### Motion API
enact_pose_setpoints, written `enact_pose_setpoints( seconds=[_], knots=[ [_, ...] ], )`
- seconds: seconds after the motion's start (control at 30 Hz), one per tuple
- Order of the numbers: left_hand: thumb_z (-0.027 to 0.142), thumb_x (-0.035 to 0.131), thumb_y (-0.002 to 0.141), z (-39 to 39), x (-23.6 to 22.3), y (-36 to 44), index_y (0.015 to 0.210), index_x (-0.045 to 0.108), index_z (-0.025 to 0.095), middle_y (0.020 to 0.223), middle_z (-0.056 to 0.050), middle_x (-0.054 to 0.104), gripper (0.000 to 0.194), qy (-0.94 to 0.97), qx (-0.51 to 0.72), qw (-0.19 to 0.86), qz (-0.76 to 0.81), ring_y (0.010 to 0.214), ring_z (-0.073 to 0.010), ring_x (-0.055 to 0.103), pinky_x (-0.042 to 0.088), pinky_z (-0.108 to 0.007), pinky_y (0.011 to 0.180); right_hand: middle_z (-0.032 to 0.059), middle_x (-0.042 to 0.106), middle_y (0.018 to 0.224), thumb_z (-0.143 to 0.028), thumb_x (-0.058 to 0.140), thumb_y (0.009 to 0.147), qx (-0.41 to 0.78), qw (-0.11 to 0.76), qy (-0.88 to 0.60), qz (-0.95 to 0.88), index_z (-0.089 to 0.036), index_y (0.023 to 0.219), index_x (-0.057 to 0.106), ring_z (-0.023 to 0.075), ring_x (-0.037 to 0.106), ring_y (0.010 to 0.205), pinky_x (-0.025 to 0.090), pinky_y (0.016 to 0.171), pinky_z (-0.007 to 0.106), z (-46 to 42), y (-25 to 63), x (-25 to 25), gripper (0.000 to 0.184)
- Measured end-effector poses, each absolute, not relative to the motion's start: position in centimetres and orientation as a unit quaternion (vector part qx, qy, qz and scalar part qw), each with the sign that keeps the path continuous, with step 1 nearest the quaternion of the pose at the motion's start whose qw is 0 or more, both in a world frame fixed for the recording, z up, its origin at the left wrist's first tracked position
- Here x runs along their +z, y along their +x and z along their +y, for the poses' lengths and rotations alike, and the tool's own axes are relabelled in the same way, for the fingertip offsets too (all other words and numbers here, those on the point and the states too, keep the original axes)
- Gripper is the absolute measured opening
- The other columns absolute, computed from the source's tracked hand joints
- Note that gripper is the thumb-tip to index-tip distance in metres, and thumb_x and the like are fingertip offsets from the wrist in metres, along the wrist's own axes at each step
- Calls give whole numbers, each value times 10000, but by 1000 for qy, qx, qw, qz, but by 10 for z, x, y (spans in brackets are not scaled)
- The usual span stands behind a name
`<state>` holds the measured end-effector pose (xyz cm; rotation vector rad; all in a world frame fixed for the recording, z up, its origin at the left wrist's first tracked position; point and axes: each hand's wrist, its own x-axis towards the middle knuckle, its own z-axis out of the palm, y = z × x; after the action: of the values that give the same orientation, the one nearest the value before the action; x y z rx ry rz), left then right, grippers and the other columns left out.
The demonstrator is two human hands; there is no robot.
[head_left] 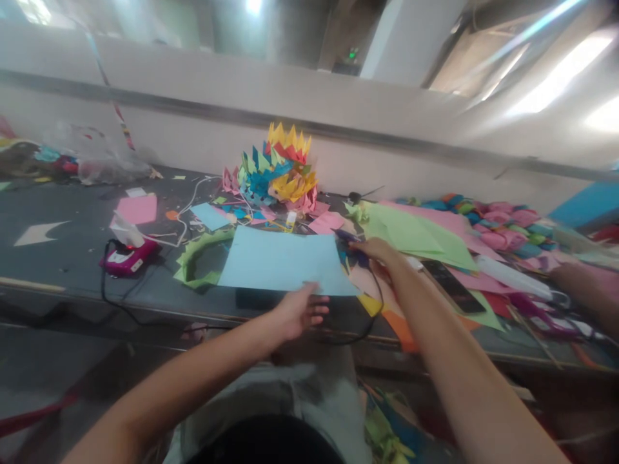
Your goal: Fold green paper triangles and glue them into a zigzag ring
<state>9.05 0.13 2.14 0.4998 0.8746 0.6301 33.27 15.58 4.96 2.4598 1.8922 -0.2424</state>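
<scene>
Left fingers (318, 310) pinch a pale-blue rectangular paper sheet (285, 259) at six o'clock. Right fingers (360, 246) grip a dark-purple corded tool (362, 258) by the sheet's three o'clock

The right hand (374, 250) is blurred, so its grip on the dark tool (355, 248) is not clear. The left thumb is blurred over the blue sheet (290, 258). At the right edge, another person's arm (583, 296) is cut off. In the upper right, glare (561, 74) hides the background.
</scene>
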Motion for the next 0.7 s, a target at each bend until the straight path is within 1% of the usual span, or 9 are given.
enact_pose_setpoints(
  seconds=[0.1,0.2,0.27,0.37,0.43,0.53,0.57,0.63,0.7],
  knots=[
    [389,562,813,-12,35,87,914,610,131,809,-50,658,282,382,120,867,297,530,-94,592,428,-180,420,73,620,571,-446,577,790,-115,-14,781,613,-107,613,657,186,587,608,398,578,260,153,339,44,391],
    [379,581,793,-27,47,72,978,618,146,871,-66,675,300,562,113,773,272,634,-126,617,474,-223,515,40,571,508,-418,601,771,-142,-51,778,610,-121,574,622,162,547,548,387,558,259,150,344,40,358],
    [356,521,838,-30,46,56,1003,623,160,917,-70,682,276,706,198,593,332,772,-156,627,504,-273,665,36,553,496,-402,596,774,-148,-81,779,604,-123,592,613,162,536,533,384,550,266,147,346,40,334],
    [295,448,887,-23,31,27,976,638,167,1031,-93,664,246,853,269,225,387,1009,-222,579,435,-404,922,46,570,550,-381,522,820,-141,-144,779,594,-121,714,620,170,547,557,400,562,276,138,344,45,298],
    [322,443,899,-17,16,10,1028,624,168,1123,-99,639,271,880,237,113,395,1088,-231,547,407,-416,966,55,595,610,-395,453,852,-136,-191,778,583,-125,842,607,168,554,567,420,564,281,125,340,50,311],
    [424,433,901,-15,-4,-1,1181,554,169,1282,-91,557,398,896,172,73,402,1195,-229,487,345,-418,1036,48,606,665,-467,367,876,-143,-248,773,566,-154,1004,534,150,534,520,434,500,276,90,331,55,377],
    [451,421,902,-17,-9,-1,1237,514,165,1332,-90,515,450,899,155,71,403,1233,-230,455,320,-423,1055,38,602,675,-488,379,865,-151,-268,768,562,-171,1019,513,140,523,503,432,473,266,76,328,54,377],
    [487,396,902,-20,-16,6,1326,424,149,1404,-93,432,543,900,134,66,410,1296,-236,385,279,-441,1080,27,598,714,-477,476,816,-205,-367,727,543,-191,985,501,123,519,507,434,451,242,47,321,49,333],
    [525,371,899,-22,-20,16,1365,370,133,1433,-101,385,609,896,130,59,421,1327,-242,336,256,-456,1091,31,604,784,-438,527,781,-238,-400,705,536,-191,989,488,112,530,532,444,458,229,20,313,39,325]
  ],
)
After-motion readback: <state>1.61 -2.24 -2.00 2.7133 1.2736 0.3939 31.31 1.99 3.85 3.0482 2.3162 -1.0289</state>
